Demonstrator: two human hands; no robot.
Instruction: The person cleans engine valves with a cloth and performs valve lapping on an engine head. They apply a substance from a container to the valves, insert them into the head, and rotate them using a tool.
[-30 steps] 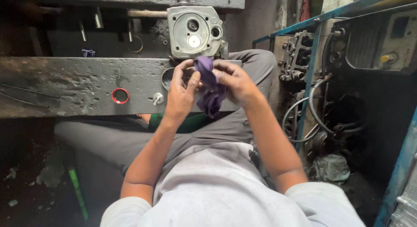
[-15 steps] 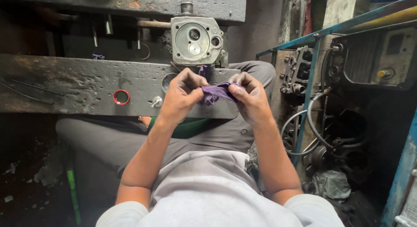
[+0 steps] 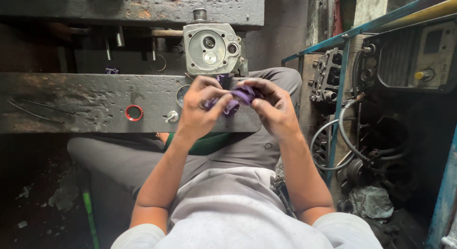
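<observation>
You have two hands, the left hand and the right hand, on one purple cloth. On the counter you see one grey engine part, one red ring and one small metal knob

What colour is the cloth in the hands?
Purple; the cloth shows best in the head view.

Purple cloth — red ring
</observation>
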